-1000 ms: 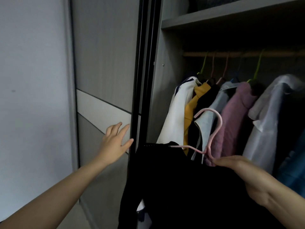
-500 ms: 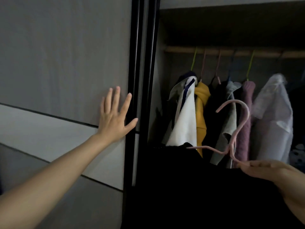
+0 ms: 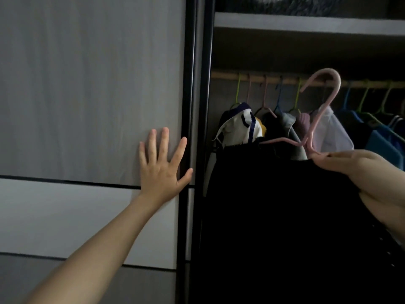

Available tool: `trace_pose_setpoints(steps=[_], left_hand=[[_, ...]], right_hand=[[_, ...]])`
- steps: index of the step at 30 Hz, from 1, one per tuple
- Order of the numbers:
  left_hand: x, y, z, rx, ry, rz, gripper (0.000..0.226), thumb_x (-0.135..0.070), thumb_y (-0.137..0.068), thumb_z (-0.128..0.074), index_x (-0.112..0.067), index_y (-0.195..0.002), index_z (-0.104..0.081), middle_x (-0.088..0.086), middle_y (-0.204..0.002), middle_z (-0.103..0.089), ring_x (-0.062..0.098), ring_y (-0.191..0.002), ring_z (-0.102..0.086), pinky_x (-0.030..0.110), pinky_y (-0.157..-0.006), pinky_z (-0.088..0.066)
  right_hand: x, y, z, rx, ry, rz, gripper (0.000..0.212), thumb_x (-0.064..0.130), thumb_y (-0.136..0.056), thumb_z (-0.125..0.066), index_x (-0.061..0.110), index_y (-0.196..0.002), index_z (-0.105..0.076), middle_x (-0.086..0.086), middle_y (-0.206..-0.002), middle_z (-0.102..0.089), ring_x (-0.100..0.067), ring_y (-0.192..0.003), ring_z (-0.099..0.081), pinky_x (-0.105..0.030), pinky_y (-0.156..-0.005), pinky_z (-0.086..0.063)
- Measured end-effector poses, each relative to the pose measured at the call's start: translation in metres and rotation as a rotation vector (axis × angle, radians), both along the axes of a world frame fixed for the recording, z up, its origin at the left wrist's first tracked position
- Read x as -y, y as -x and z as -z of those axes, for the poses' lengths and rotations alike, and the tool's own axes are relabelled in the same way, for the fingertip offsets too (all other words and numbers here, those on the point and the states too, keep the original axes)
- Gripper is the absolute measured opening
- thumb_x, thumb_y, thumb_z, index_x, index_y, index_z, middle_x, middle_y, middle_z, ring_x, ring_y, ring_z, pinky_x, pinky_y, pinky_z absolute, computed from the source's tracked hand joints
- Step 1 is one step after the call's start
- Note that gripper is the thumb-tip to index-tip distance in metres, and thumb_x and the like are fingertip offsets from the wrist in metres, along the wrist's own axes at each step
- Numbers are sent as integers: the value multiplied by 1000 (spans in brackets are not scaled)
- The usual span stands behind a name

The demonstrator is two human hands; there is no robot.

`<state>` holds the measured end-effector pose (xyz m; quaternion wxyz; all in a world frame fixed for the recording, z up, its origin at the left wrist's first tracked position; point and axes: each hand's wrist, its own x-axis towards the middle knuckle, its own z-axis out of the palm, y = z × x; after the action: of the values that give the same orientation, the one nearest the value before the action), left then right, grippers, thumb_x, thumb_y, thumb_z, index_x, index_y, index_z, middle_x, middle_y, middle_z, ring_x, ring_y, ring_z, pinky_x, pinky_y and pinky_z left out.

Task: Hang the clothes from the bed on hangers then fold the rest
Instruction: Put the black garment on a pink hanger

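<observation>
wardrobe [image 3: 306, 20] holds clothes [image 3: 333, 132]; left hand [image 3: 163, 170] flat on door [image 3: 87, 84], right hand [image 3: 361, 170] pinches pink hanger [image 3: 328, 103]

Dim, soft focus; wardrobe interior v. dark

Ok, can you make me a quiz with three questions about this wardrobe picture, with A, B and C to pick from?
1. Where does the left hand rest?
A on the wardrobe door
B on a shelf
C on a blue shirt

2. What colour is the hanger that the right hand holds?
A green
B blue
C pink

3. How are the left hand's fingers?
A curled in a fist
B straight and spread
C pinching cloth

Answers:
1 A, its palm lies flat against the grey door.
2 C, the hook that sticks up above the right hand is pale pink.
3 B, all five fingers fan out on the door.
</observation>
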<state>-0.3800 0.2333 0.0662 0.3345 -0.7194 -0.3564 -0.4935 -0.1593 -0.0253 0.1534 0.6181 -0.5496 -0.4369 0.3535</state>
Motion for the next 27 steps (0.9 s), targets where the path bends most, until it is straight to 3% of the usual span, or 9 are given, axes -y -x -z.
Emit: trace_pose_setpoints(steps=[2,5,9,12,16,18,22,25,27], left_hand=[[-1,0,1,-2,-20,-7,71,-53,-83,-38,-19,-144,-26,27,-146,-33,45,-134,-20,64,-103,-22],[-2,1,1,-6,-43,4,71,-52,-82,-39,-19,-144,-27,26,-147,-31,45,-135,-20,63,-103,-22],[-6,-1,4,11,-74,11,72,-53,-82,-37,-22,-145,-24,20,-149,-20,43,-136,-18,61,-105,-19],[-9,-2,5,16,-106,4,73,-54,-81,-38,-22,-146,-24,20,-150,-20,43,-137,-18,59,-107,-17],[-10,-1,4,-3,-113,-15,69,-56,-84,-36,-21,-144,-28,20,-148,-23,43,-136,-20,57,-107,-16],[-12,7,5,-48,-116,5,63,-56,-92,-24,-21,-144,-27,20,-148,-23,42,-136,-21,55,-106,-17],[-23,34,8,-185,-173,26,51,-46,-99,-16,-22,-144,-20,17,-147,-25,33,-143,-13,51,-105,-21],[-28,45,10,-226,-204,1,51,-45,-100,-17,-21,-144,-20,9,-158,-7,22,-146,-1,51,-106,-21],[-29,46,10,-230,-231,-8,54,-46,-99,-17,-23,-148,-15,2,-159,3,20,-146,0,48,-109,-18]], right_hand=[[-6,2,-13,-132,-7,4,26,6,-84,-53,2,-68,-72,-9,-58,-65,-16,-44,-63,-26,-47,-55],[-27,16,-31,-146,-54,90,21,1,-91,-49,5,-74,-61,-7,-53,-63,-13,-42,-61,-22,-43,-53],[-71,29,-47,157,-105,247,14,7,-90,-58,4,-76,-59,2,-43,-58,-1,-33,-52,-11,-39,-43],[-112,30,-63,296,-127,291,15,15,-90,-60,3,-98,-58,-4,-63,-53,3,-29,-45,-7,-40,-34],[-161,28,-79,309,-125,258,19,14,-93,-56,2,-106,-48,-8,-76,-52,-9,-48,-54,-11,-34,-36],[-184,24,-83,313,-108,222,26,11,-95,-52,0,-117,-44,-7,-82,-52,-11,-57,-55,-11,-31,-35],[-230,14,-88,388,-62,188,37,10,-97,-46,-4,-130,-37,-17,-113,-53,-22,-86,-58,-25,-62,-48],[-266,13,-93,436,-98,188,34,6,-94,-46,-6,-125,-41,-19,-105,-54,-24,-77,-59,-33,-64,-49],[-289,14,-98,446,-112,166,34,4,-93,-45,-7,-124,-42,-23,-109,-56,-34,-93,-61,-40,-76,-50]])
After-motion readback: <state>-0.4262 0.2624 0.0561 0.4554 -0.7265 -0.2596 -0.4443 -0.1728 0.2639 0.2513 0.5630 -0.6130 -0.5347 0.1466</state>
